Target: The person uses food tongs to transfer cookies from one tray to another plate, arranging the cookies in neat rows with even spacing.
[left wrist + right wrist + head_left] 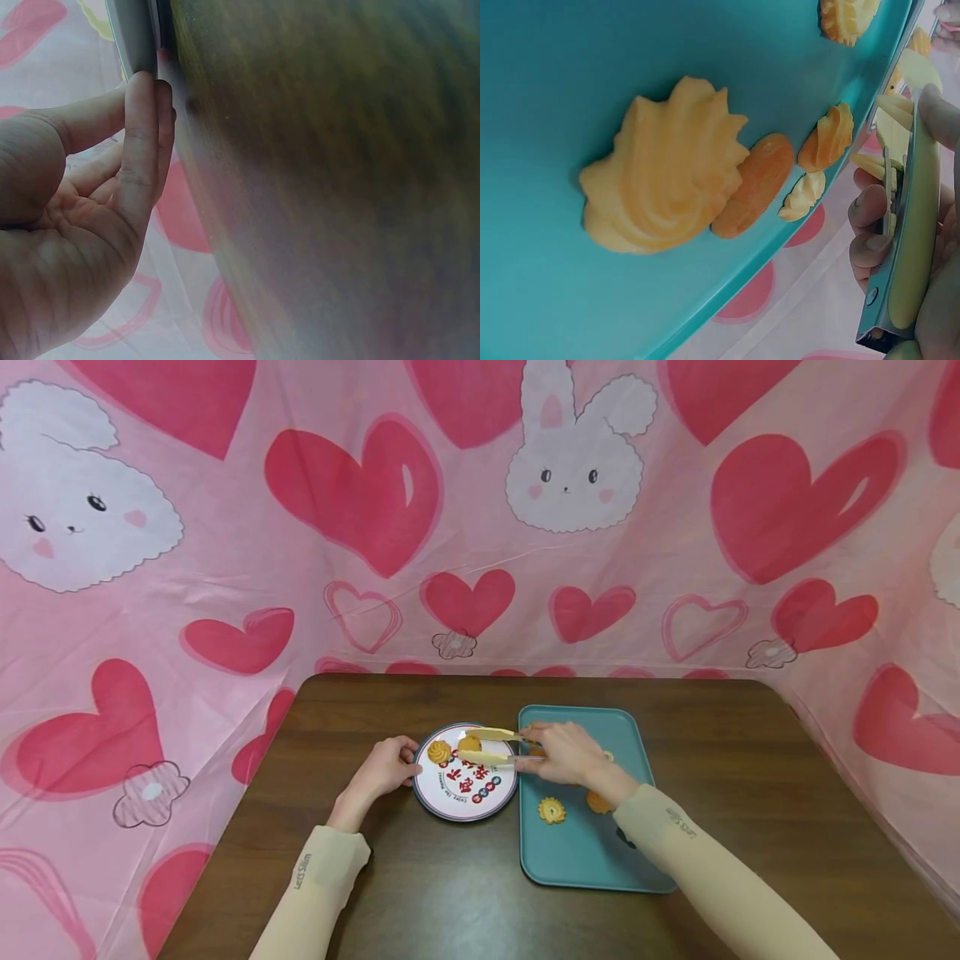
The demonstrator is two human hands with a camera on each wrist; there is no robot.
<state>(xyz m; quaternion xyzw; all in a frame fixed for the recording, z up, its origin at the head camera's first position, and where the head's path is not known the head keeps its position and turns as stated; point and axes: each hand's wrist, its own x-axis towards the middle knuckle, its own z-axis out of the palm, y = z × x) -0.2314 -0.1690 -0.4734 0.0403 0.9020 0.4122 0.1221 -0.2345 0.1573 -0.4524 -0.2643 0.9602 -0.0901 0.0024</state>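
Note:
In the head view my left hand (pixel 386 767) holds the left rim of a round white patterned plate (pixel 429 787). In the left wrist view the thumb and fingers pinch that plate's edge (pixel 135 45). My right hand (pixel 567 754) grips a pair of tongs (pixel 486 759) with pale yellow tips and handles. Those tips reach over the plate on either side of a round golden cookie (pixel 468 744); whether they squeeze it I cannot tell. Left of it on the plate lies a swirled cookie (pixel 439 752). In the right wrist view the fingers wrap the tongs' handles (pixel 919 240).
A teal tray (pixel 558 860) stands right of the plate with several cookies, including a ring-shaped one (pixel 551 811). A large swirled cookie (pixel 664 169) lies beside an oval cookie (pixel 756 184) there. The wooden table (pixel 420 877) backs onto a pink heart-patterned cloth (pixel 480 543).

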